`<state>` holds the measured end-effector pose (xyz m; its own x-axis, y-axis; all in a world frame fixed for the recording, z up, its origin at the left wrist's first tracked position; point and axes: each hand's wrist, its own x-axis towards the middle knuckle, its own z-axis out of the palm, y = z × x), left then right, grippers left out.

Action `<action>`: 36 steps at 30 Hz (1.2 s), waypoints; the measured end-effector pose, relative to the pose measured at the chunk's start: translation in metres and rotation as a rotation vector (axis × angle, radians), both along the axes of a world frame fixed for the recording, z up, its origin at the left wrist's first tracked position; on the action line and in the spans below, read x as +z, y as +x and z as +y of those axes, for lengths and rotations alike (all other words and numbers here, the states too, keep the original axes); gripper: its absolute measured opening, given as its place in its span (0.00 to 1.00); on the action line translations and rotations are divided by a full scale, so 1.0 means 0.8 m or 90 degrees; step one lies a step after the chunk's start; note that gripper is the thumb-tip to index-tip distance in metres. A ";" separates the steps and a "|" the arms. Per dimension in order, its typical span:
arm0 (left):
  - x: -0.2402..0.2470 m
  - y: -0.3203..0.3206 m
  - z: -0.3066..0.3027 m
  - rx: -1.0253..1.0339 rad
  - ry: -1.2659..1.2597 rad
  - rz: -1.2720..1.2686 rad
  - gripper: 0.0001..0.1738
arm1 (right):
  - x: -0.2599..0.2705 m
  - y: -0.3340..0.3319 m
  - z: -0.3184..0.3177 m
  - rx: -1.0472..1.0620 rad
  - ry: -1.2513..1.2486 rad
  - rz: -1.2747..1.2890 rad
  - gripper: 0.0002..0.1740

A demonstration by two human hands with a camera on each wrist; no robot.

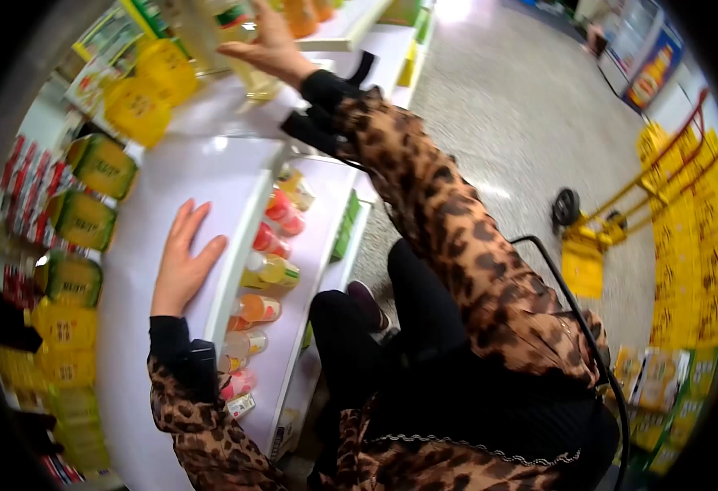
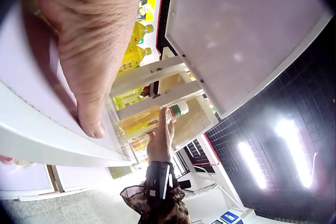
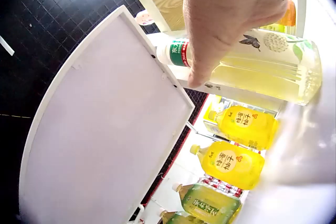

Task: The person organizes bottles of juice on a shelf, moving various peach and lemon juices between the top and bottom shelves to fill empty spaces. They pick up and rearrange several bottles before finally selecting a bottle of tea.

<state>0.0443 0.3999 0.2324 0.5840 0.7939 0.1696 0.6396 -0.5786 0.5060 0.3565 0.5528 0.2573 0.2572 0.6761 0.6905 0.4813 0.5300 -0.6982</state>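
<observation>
A white shelf board with a broad, smooth top (image 1: pixel 195 164) runs from 10 to 8 o'clock in the head view. At 3 o'clock stands a tall stack of bright yellow cartons (image 1: pixel 686 270), with a blue-sided, glass-fronted drinks fridge (image 1: pixel 645 57) at 2 o'clock and, nearer than the stack, a yellow metal hand truck with black wheels (image 1: pixel 592 237). At 11 o'clock is the large clear plastic bottle of pale yellow drink (image 3: pixel 262 77), in the grasp of the person's right hand (image 1: pixel 275 51); its fingers and thumb are clamped round the bottle's upper part. In the right-wrist view the thumb crosses just below the neck, the body lying at 3 o'clock from the thumb tip and the neck at 10 o'clock; whether the base touches a shelf cannot be told. The left hand (image 1: pixel 182 266) is at 9 o'clock, palm down over the board near its front edge, fingers straight and thumb spread apart. Small orange, pink and yellow bottles (image 1: pixel 259 308) line the shelf below, at 8 o'clock. Smallest are the bottle's green-and-red neck label (image 3: pixel 180 53) and its white screw cap (image 3: pixel 163 54).
</observation>
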 end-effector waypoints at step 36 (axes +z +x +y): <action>0.006 0.017 0.016 -0.001 0.017 0.002 0.34 | -0.052 0.028 -0.055 -0.021 -0.093 -0.185 0.49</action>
<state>0.0579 0.4127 0.2373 0.5853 0.7886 0.1887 0.6407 -0.5924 0.4884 0.3787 0.5084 0.2160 0.0874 0.7677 0.6348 0.6868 0.4152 -0.5966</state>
